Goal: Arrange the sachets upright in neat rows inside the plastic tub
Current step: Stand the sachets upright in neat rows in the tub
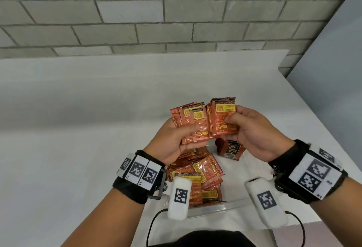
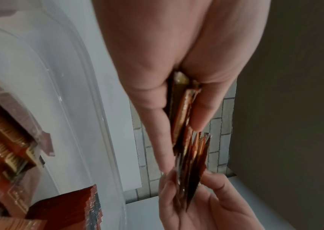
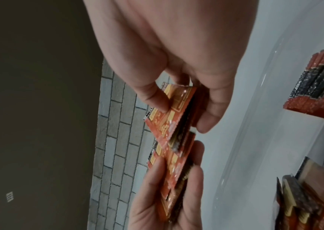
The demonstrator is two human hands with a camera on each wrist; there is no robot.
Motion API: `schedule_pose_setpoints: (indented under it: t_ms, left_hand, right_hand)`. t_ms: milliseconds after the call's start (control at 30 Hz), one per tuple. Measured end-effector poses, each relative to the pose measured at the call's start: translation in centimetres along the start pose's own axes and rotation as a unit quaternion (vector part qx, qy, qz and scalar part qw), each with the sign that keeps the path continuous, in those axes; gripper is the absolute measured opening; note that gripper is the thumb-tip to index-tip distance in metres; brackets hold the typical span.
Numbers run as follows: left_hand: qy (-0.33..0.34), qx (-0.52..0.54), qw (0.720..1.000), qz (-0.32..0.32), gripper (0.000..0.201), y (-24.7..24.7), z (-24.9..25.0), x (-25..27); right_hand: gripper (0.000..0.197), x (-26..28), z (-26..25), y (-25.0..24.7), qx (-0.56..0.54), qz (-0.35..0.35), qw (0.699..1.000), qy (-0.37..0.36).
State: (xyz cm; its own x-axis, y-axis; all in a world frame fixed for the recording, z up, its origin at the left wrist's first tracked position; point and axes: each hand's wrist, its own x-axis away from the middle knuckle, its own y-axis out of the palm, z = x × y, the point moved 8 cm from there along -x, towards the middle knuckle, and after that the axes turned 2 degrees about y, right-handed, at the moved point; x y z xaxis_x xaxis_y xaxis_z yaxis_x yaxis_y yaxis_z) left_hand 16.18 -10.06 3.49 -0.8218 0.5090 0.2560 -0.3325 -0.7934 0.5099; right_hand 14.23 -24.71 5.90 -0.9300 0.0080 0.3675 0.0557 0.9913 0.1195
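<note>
Over the clear plastic tub (image 1: 215, 206) my left hand (image 1: 181, 132) grips a fanned bundle of orange-red sachets (image 1: 191, 118). My right hand (image 1: 236, 118) pinches a second, squarer bundle (image 1: 222, 116) that touches the first on its right. Edge-on in the left wrist view, the left-hand sachets (image 2: 183, 112) sit between thumb and fingers. The right wrist view has the right bundle (image 3: 176, 112) pinched by the thumb. Inside the tub, loose sachets (image 1: 199, 174) lie heaped at the left. A short upright row (image 1: 230, 148) stands at the far right.
The tub stands on a white table (image 1: 78, 129) near its front edge, with a grey block wall (image 1: 156, 21) behind. The table's right edge (image 1: 317, 109) runs close by. Cables (image 1: 152, 225) hang from the wrist cameras toward me.
</note>
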Motion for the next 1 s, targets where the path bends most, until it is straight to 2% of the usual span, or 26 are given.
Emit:
schedule_pose_setpoints:
  t_ms: [133,267,433,633,867,1000]
  left_hand:
    - [0.0,-0.032,0.999,0.012,0.022,0.0,-0.1,0.0]
    - [-0.025,0.047,0.998,0.037,0.018,-0.5,-0.2,0.0]
    - [-0.018,-0.016,1.0,0.007,0.019,0.0,-0.1,0.1]
    - [-0.019,-0.024,0.999,-0.007,0.024,0.0,-0.1,0.2]
    - [-0.016,0.056,0.998,-0.007,0.025,-0.3,0.3,0.5]
    - [-0.002,-0.035,0.999,0.003,0.016,-0.5,0.3,0.4]
  right_hand:
    - [0.024,0.0,0.6,0.2,0.024,0.004,0.999,0.028]
    - [0.022,-0.2,0.3,-0.5,0.017,0.033,0.999,0.015]
    - [0.025,-0.2,0.1,-0.2,-0.014,0.015,0.999,0.025]
    - [0.03,-0.4,-0.5,0.0,0.018,0.01,1.0,0.003]
    - [0.03,-0.4,-2.5,-1.1,-0.008,-0.007,1.0,-0.024]
    - [0.032,-0.2,-4.7,-0.9,0.012,-0.031,0.998,-0.049]
